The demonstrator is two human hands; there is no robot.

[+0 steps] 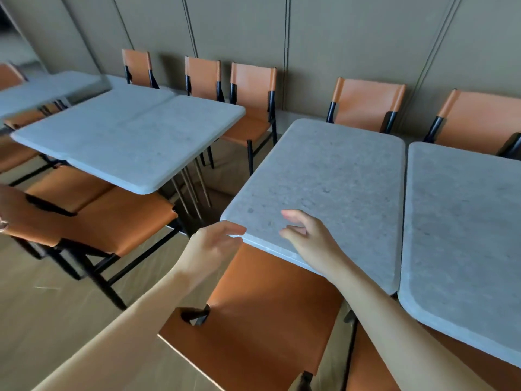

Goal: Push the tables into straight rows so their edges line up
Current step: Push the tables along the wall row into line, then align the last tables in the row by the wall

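A grey stone-topped table (332, 176) stands in front of me, side by side with another grey table (462, 221) on its right, a thin gap between them. My left hand (212, 246) is at the near left corner of the first table, fingers relaxed, touching or almost touching the edge. My right hand (307, 235) hovers over the near edge of the same tabletop with loosely curled fingers, holding nothing. Farther left, a pair of pale tables (132, 136) stands pushed together, offset and angled from my table. One more table (48, 88) lies at the far left.
Orange chairs with black frames line the back wall (253, 88) and the near side of the tables (253, 320), one directly under my arms. Another orange chair (93, 218) stands at the left. A gap of floor separates the two table groups.
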